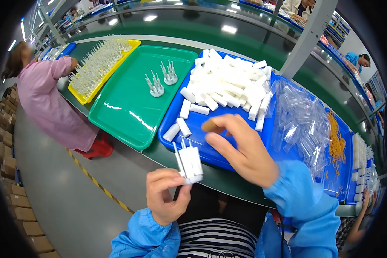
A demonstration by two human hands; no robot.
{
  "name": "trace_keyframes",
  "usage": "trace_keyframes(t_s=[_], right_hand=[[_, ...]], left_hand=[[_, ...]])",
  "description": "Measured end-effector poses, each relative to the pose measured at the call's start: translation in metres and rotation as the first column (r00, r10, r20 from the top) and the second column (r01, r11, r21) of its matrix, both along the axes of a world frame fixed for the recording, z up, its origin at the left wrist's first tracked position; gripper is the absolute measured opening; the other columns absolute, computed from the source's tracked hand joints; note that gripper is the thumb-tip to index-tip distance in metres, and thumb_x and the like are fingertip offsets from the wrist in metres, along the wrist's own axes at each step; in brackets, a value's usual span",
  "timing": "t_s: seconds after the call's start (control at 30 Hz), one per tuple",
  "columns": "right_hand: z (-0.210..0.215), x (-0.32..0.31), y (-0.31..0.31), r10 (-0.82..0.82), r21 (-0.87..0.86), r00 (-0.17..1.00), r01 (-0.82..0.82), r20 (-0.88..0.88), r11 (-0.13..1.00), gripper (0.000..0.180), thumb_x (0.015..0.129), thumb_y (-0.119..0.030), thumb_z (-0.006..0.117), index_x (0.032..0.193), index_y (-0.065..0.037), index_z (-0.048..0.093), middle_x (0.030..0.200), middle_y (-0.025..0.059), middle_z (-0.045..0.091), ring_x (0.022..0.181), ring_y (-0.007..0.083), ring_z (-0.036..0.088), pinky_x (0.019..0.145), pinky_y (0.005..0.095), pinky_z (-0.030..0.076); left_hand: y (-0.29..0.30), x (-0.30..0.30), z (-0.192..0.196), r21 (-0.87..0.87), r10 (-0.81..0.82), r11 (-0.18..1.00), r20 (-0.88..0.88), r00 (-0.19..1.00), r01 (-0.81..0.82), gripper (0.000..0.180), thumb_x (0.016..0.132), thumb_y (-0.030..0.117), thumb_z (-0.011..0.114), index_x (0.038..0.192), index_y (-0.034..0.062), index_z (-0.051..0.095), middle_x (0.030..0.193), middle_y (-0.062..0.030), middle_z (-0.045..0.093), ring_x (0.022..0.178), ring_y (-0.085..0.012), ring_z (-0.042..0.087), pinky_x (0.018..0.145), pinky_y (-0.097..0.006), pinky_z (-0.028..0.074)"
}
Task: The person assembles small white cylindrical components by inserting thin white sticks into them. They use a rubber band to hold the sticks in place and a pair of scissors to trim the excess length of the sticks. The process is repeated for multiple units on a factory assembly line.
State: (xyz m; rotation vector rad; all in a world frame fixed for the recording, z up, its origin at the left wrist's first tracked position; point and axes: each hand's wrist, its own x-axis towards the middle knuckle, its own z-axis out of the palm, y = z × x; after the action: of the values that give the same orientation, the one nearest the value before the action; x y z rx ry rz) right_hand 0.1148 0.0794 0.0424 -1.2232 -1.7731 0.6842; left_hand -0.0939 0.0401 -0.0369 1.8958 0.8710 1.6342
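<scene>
My left hand [166,195] is closed on the round base of a white pronged plastic part [179,165], held upright. A white foam block [190,160] stands among its thin prongs. Up and to the right, my right hand [244,150] hovers over the near edge of a blue tray [170,124], thumb and index finger apart. A brown finger cot [210,126] covers a fingertip of it, and nothing shows between the fingers. White foam blocks [228,79] are heaped in that tray, with a few loose ones [183,127] near its left corner.
On a green tray [129,99] stand two pronged parts [155,87]. Beyond it, a yellow tray [84,99] is full of them, beside a person in pink [51,103]. Rightward lie clear plastic sleeves [299,124] and orange rubber bands [336,139]. A grey post [307,41] rises behind.
</scene>
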Motion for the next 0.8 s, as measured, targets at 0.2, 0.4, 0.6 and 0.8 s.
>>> trace_keyframes(t_s=[0.2, 0.4, 0.6, 0.8], right_hand=[[-0.025, -0.033, 0.053, -0.094, 0.295, 0.809, -0.102, 0.581, 0.950, 0.012, 0.085, -0.013, 0.066, 0.093, -0.004, 0.063, 0.089, 0.0110, 0.067, 0.091, 0.0273, 0.065, 0.080, 0.0387, 0.049], [-0.012, -0.022, 0.042, -0.084, 0.164, 0.444, -0.147, 0.892, 0.975, 0.011, 0.081, -0.009, 0.065, 0.091, -0.005, 0.064, 0.085, 0.0093, 0.067, 0.080, 0.0262, 0.069, 0.072, 0.0374, 0.053], [-0.002, 0.019, 0.016, 0.011, -0.127, 0.966, 0.023, 0.260, 0.992, 0.027, 0.083, -0.005, 0.066, 0.107, -0.002, 0.055, 0.086, 0.0144, 0.067, 0.076, 0.0217, 0.070, 0.064, 0.0352, 0.055], [0.033, 0.008, -0.042, -0.098, -0.449, 0.966, -0.021, -0.240, 0.893, 0.033, 0.087, -0.008, 0.074, 0.116, -0.005, 0.058, 0.079, 0.0059, 0.063, 0.067, 0.0090, 0.062, 0.058, 0.0239, 0.050]], left_hand=[[0.003, -0.016, 0.010, 0.081, 0.126, 0.990, -0.140, 0.982, -0.116, 0.033, 0.075, -0.012, 0.071, 0.102, 0.0026, 0.059, 0.103, -0.0128, 0.056, 0.087, -0.0219, 0.059, 0.080, -0.031, 0.049], [0.004, -0.018, 0.017, 0.135, 0.095, 0.989, -0.219, 0.971, -0.067, 0.035, 0.071, -0.010, 0.078, 0.100, 0.0065, 0.066, 0.098, -0.0100, 0.064, 0.081, -0.0232, 0.063, 0.071, -0.031, 0.051], [0.003, -0.005, 0.022, 0.193, -0.044, 0.975, -0.330, 0.943, 0.113, 0.034, 0.068, -0.007, 0.080, 0.097, 0.0087, 0.071, 0.099, -0.0064, 0.068, 0.082, -0.0226, 0.063, 0.068, -0.031, 0.051], [0.007, 0.016, 0.030, 0.261, -0.075, 0.941, -0.461, 0.884, 0.216, 0.036, 0.064, -0.004, 0.080, 0.096, 0.0097, 0.073, 0.099, -0.0033, 0.069, 0.079, -0.0203, 0.061, 0.065, -0.030, 0.049]])
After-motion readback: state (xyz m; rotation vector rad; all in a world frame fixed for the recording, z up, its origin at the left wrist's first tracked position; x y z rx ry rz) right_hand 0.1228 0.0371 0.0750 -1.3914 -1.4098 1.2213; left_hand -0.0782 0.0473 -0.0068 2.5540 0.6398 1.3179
